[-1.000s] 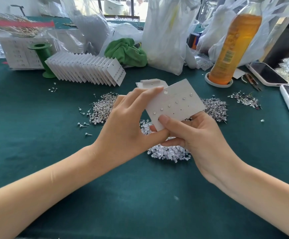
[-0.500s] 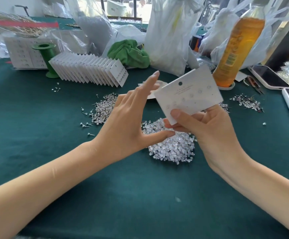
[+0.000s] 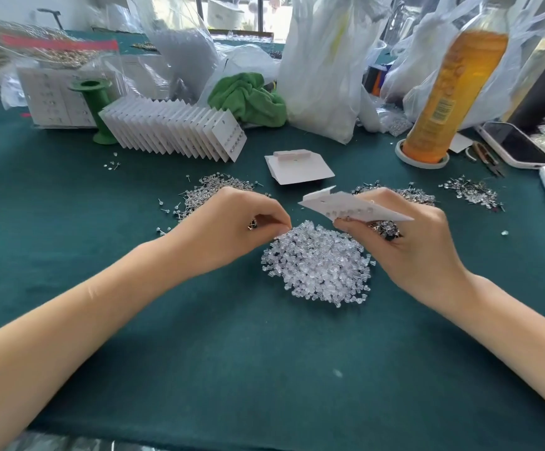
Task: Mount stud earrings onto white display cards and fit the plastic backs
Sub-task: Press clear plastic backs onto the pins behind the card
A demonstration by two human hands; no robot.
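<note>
My right hand [image 3: 407, 242] grips a white display card [image 3: 349, 206], turned nearly flat with its studded side down, just above a heap of clear plastic backs [image 3: 316, 262]. My left hand [image 3: 232, 229] has its fingers curled, with the fingertips pinching at the heap's left edge; what they hold is too small to tell. Loose stud earrings lie in a pile [image 3: 212, 190] behind my left hand and in another pile [image 3: 404, 195] behind my right. A short stack of blank cards [image 3: 298, 167] lies further back at the centre.
A fanned row of filled cards [image 3: 173, 130] leans against a green spool [image 3: 93, 109] at back left. Plastic bags, a green cloth [image 3: 248, 99], an orange bottle [image 3: 450, 92], a phone [image 3: 515, 144] and a small stud pile [image 3: 473, 192] line the back and right of the green table.
My right hand lowered the card and turned it from face-up to nearly flat over the backs. My left hand let go of the card, dropped to the heap and curled its fingers.
</note>
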